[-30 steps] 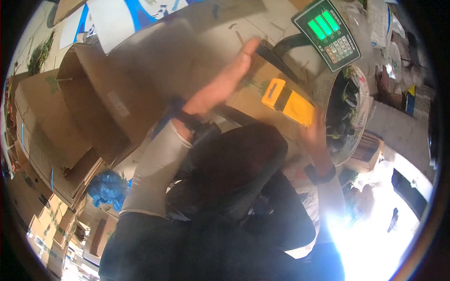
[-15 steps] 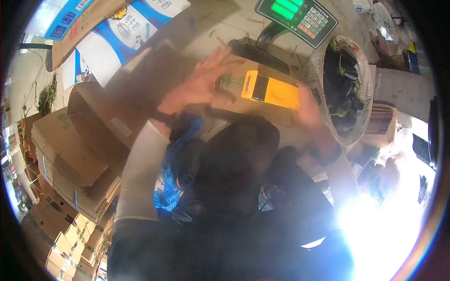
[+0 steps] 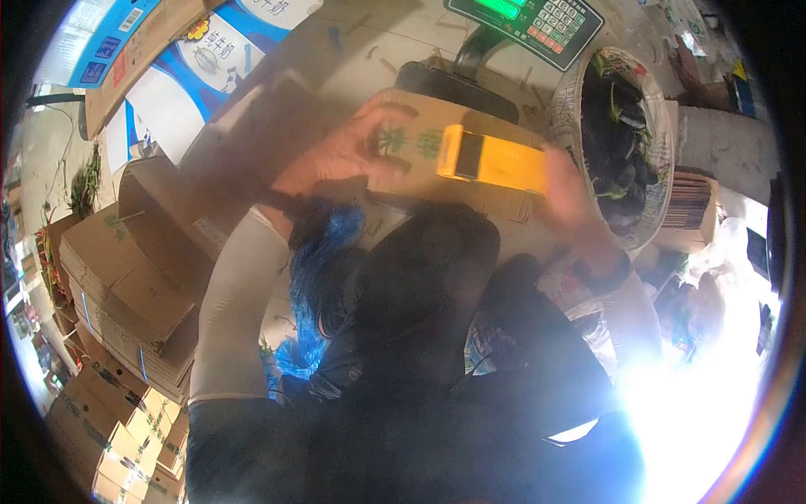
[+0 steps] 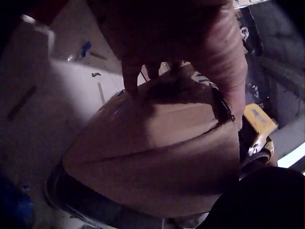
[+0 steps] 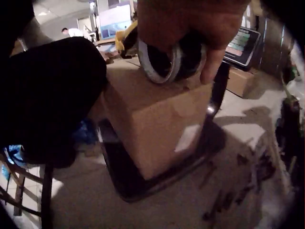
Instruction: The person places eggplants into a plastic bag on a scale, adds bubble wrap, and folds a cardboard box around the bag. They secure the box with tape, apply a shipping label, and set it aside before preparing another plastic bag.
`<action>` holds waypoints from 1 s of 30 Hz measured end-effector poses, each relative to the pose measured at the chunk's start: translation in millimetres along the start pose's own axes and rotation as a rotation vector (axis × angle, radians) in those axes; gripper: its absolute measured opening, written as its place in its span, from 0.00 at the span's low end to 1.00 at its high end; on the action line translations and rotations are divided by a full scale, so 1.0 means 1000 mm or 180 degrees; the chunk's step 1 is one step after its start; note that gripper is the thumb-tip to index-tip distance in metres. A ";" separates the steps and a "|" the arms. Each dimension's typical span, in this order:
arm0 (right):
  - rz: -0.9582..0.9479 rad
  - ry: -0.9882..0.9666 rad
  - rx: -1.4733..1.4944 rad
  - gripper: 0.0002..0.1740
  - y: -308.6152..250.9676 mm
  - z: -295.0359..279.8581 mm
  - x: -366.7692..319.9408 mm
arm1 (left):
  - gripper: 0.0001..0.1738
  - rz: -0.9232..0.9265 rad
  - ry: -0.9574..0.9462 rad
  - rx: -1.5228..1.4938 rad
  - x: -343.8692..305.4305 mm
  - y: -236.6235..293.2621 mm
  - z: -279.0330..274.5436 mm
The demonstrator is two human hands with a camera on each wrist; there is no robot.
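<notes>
A closed-up cardboard box point(image 3: 420, 139) lies on the black scale platform point(image 5: 125, 187). The left hand point(image 3: 340, 160) spans its left end, fingers on the far side and thumb on the near side; the left wrist view shows this hand point(image 4: 190, 52) over the box's folded end point(image 4: 162, 138). Curled round a yellow tape dispenser point(image 3: 504, 164), the right hand point(image 3: 575, 202) holds it over the box's right part. In the right wrist view the right hand point(image 5: 195, 24) is at the tape roll point(image 5: 159, 67), low over the box top point(image 5: 143, 90).
The scale's display point(image 3: 537, 21) stands behind the box. To the right is a basket point(image 3: 659, 202) of dark vegetables. Flattened cardboard point(image 3: 126, 277) is stacked at left, near a blue plastic bag point(image 3: 306, 336). Milk cartons point(image 3: 218, 59) stand at back left.
The left hand has gone from straight fingers raised near the box to spread fingers round its left end. The right hand has swung the dispenser round, now lying more lengthwise over the box.
</notes>
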State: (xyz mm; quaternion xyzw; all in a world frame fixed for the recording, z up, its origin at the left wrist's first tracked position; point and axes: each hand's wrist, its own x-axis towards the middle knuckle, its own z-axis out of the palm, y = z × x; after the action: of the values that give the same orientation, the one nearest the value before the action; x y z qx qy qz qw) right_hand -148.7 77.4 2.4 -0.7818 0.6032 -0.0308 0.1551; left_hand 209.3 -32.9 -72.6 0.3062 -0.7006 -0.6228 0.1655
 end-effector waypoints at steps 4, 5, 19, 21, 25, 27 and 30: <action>0.0239 -0.0253 -0.0105 0.36 0.029 -0.029 -0.026 | 0.47 0.0031 -0.0056 0.0091 -0.001 -0.002 -0.001; 0.0373 -0.0305 -0.0070 0.35 0.035 -0.031 -0.030 | 0.47 -0.0073 -0.0070 -0.0070 0.000 -0.001 -0.001; 0.0601 -0.0103 0.0129 0.29 0.048 -0.034 -0.050 | 0.65 0.0571 -0.0223 0.3274 0.076 0.062 0.075; 0.0658 -0.0159 0.0021 0.29 0.067 -0.042 -0.057 | 0.63 0.0655 -0.0277 0.3365 0.076 0.055 0.073; 0.0626 -0.0060 -0.0273 0.29 0.083 -0.066 -0.077 | 0.61 0.0653 -0.0258 0.3526 0.074 0.060 0.076; 0.0716 0.0021 -0.0371 0.27 0.083 -0.071 -0.086 | 0.60 0.0629 -0.0300 0.3468 0.075 0.061 0.075; 0.0752 -0.0154 -0.0289 0.28 0.099 -0.055 -0.088 | 0.59 0.0717 -0.0329 0.3614 0.077 0.056 0.075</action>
State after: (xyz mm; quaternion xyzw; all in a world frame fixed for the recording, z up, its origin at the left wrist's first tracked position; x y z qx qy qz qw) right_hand -277.6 128.0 39.6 -0.7120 0.6880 0.0339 0.1366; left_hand 92.5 -21.8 -42.8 0.2398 -0.9603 -0.1422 0.0061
